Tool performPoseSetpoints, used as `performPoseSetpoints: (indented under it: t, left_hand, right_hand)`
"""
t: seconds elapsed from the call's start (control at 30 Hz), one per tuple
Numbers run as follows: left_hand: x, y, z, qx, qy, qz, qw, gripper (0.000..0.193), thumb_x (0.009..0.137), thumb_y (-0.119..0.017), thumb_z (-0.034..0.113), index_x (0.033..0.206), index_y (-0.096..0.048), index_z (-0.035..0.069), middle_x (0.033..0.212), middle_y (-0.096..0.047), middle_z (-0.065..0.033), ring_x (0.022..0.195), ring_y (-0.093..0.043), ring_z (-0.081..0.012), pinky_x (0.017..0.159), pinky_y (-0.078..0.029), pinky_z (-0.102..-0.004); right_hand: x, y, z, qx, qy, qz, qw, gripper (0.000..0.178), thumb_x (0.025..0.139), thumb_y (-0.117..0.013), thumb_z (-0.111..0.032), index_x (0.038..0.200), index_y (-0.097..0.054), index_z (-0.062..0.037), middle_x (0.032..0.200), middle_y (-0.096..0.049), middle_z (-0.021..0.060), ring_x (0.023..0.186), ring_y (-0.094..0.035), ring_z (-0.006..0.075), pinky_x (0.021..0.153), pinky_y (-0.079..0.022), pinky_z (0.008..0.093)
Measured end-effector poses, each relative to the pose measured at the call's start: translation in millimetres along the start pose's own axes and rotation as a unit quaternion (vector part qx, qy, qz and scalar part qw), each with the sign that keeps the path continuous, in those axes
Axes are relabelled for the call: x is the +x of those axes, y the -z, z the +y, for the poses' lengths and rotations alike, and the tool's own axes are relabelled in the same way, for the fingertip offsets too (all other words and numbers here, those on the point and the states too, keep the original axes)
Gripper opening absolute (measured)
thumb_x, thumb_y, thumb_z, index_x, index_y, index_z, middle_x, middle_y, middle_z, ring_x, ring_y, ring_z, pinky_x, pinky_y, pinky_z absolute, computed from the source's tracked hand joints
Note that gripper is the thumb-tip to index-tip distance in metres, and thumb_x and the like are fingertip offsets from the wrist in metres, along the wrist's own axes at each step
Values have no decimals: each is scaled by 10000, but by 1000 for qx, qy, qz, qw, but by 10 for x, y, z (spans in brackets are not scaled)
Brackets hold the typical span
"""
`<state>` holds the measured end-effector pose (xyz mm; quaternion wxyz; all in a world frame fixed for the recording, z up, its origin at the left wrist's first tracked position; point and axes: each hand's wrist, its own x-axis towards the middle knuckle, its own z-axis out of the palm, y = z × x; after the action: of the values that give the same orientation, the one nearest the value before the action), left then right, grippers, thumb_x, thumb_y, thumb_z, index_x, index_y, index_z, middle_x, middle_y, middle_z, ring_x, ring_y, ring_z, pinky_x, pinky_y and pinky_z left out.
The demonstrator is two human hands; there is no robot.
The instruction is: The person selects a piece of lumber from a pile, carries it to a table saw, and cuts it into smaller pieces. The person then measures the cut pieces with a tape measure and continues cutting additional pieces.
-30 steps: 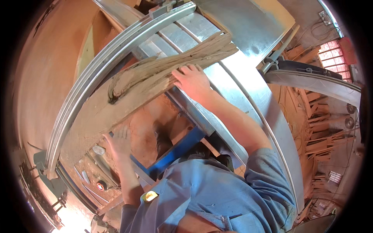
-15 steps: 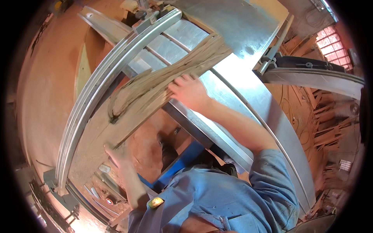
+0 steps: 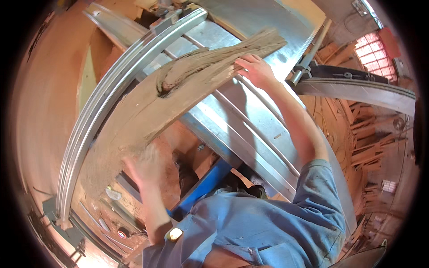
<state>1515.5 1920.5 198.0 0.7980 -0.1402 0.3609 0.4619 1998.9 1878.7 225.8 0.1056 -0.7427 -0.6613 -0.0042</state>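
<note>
A long, rough-edged wooden plank (image 3: 143,116) with a dark knot hollow lies slantwise over the ribbed metal table (image 3: 223,120) of a machine, beside a curved-looking aluminium rail (image 3: 100,98). Toward the plank's narrow far end, my right hand (image 3: 258,71) is closed over the edge nearer me. My left hand (image 3: 145,167) is at the same edge, close to the wide end. Motion smears its fingers, so its grip is unclear.
A blue frame beam (image 3: 201,190) runs below the table in front of me. Scrap wood (image 3: 371,147) is piled on the right. A dark guard arm (image 3: 353,73) extends across the upper right. Small tools and a tape measure (image 3: 123,232) lie at lower left.
The plank has moved away from me and to the right, and my right hand has moved with it. My left hand has shifted a shorter way in that direction.
</note>
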Motion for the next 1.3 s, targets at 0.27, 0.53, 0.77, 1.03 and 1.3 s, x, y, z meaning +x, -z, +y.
performPoseSetpoints:
  t: [0.27,0.53,0.77,1.03,1.3]
  left_hand:
    - [250,6,-52,195,-264,6,944,631,1036,-452,448,1524,-315,73,1588,-291,-112,1442,-281,-318,1185,-268,-525]
    - [503,57,-604,230,-281,-25,931,536,1052,-440,324,1503,-337,54,1570,-314,-120,1428,-309,-313,1183,-292,-514]
    - [587,-233,-1174,134,-217,-87,963,549,1052,-442,325,1504,-325,38,1568,-308,-137,1431,-297,-310,1197,-278,-504]
    - [734,-245,-1471,458,-312,-10,832,498,1069,-395,269,1482,-336,-3,1537,-348,-165,1383,-379,-290,1121,-416,-441]
    - [747,-494,-2090,178,-181,-146,956,667,958,-604,401,1487,-367,69,1520,-389,-119,1388,-376,-317,1173,-304,-493]
  right_hand:
    - [-210,18,385,12,-11,32,999,381,909,-655,-280,1271,-601,-178,1311,-577,29,1283,-491,275,1028,-462,394]
    - [-161,40,1075,-26,-11,4,1000,339,929,-619,-317,1242,-611,-187,1285,-596,-2,1239,-524,246,974,-496,394]
    - [-188,64,1698,0,-31,103,994,378,897,-664,-295,1250,-612,-168,1295,-595,49,1250,-520,295,1001,-475,414]
    - [-658,-601,527,443,-243,202,839,554,932,-630,-307,1333,-502,54,1315,-540,281,1200,-548,391,1027,-426,421]
    - [-265,-846,768,386,-268,308,827,586,897,-661,-303,1290,-446,75,1294,-490,286,1235,-479,427,1053,-377,454]
